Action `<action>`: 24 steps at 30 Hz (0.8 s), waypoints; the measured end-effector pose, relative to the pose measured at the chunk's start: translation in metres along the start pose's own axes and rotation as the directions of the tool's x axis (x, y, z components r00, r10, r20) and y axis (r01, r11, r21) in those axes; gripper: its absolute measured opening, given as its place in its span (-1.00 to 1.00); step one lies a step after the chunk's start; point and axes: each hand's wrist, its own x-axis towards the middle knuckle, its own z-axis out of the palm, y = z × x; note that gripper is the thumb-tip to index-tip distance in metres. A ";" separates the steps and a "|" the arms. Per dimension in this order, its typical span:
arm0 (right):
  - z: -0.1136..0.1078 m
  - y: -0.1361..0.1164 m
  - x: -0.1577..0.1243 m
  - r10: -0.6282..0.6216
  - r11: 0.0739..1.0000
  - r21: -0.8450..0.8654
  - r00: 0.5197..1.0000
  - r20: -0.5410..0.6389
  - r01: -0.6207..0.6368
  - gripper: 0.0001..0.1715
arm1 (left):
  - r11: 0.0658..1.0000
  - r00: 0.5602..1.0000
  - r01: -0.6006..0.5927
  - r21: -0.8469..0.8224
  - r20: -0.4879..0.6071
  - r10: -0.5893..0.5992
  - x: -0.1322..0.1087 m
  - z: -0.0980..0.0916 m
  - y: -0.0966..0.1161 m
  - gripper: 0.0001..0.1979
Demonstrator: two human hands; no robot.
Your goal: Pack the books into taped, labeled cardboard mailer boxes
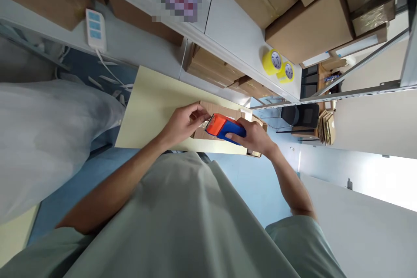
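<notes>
One yellow table (pixel 150 104) by shelves (pixel 228 26): R hand (pixel 256 137) grips dispenser (pixel 224 127), L hand (pixel 180 124) pinches carton (pixel 221 110).

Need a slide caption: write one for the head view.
Right hand grips an orange-and-blue tape dispenser over a cardboard box on a pale yellow table; left hand at the dispenser's front end.

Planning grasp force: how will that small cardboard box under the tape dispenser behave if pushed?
Probably light: the cardboard box is small, and the left hand rests on it while the right hand holds the tape dispenser against it. Likely slides easily on the smooth table. Flat-sided, so unlikely to roll.
</notes>
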 end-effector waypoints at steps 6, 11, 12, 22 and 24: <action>-0.016 -0.013 0.005 0.067 0.998 -0.013 0.973 0.220 -0.065 -0.28 | 0.956 0.971 0.237 -0.172 0.025 -0.236 -0.016 0.013 -0.047 -0.35; -0.044 0.007 -0.002 0.134 0.990 -0.014 0.928 0.347 -0.138 -0.22 | 0.931 0.940 0.289 -0.221 -0.118 -0.320 -0.023 -0.004 -0.082 -0.39; -0.049 0.010 -0.003 0.150 0.988 -0.021 0.926 0.348 -0.152 -0.21 | 0.924 0.931 0.303 -0.233 -0.136 -0.339 -0.022 -0.008 -0.091 -0.40; -0.066 -0.020 0.016 0.095 0.992 0.076 0.988 0.125 -0.105 -0.11 | 0.845 0.896 0.310 -0.435 -0.163 -0.413 0.006 -0.006 -0.134 -0.38; -0.067 -0.032 0.023 0.072 0.995 0.062 0.993 0.088 -0.078 -0.11 | 0.839 0.887 0.309 -0.448 -0.182 -0.424 0.012 -0.003 -0.139 -0.37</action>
